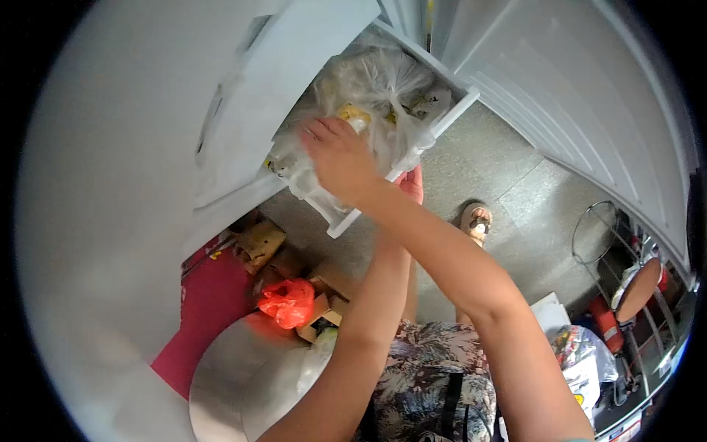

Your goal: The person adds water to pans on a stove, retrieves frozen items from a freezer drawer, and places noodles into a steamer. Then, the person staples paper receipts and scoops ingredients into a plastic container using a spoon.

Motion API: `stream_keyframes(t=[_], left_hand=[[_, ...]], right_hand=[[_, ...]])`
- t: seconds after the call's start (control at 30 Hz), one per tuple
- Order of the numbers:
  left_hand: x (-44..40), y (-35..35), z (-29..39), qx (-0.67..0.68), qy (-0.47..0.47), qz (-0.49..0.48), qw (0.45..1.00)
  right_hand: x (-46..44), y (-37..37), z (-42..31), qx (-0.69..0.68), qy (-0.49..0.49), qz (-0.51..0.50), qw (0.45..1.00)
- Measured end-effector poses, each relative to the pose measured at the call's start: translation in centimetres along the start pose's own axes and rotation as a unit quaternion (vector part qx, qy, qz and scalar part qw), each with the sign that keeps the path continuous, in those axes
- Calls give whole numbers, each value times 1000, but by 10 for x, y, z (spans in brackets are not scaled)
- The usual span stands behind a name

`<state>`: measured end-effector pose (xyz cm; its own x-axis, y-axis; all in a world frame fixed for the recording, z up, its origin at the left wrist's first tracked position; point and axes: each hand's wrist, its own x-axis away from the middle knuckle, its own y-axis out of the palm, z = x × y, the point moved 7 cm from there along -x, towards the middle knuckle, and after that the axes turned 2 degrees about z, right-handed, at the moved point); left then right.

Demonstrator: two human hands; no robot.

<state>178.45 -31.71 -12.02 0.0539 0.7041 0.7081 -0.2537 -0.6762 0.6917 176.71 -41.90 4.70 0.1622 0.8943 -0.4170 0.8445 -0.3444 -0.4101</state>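
A white drawer (460, 107) is pulled out of a white cabinet that looks like a fridge or freezer. Clear plastic bags (379, 74) fill it, with something yellow (354, 115) showing among them. My arms cross. My right hand (335, 158) is over the bags inside the drawer, its fingers blurred and bent down toward the plastic. My left hand (412, 184) is at the drawer's front edge, below my right forearm. Its fingers seem to hold that edge, though the forearm and the drawer hide part of them.
An open white door (560, 81) stands at the right, and another white panel (287, 88) at the left. Below are a red plastic bag (287, 302), cardboard boxes and a round pale container (221, 376). A wire rack (648, 309) with bags stands at lower right. My foot (476, 219) is on grey tiles.
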Motion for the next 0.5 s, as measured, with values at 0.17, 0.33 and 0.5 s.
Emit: stream_keyframes(t=[0.17,0.33,0.5], left_hand=[[-5,-7,-2,-26,-14,61,998],[-10,-8,0,-56,2,34,998],[-13,-1,-9,-21,-38,23,999]], right_hand=[[-20,33,6,97,0,-15,995],[-2,44,16,75,54,-75,993],[-23,47,27,214,-31,20,976]])
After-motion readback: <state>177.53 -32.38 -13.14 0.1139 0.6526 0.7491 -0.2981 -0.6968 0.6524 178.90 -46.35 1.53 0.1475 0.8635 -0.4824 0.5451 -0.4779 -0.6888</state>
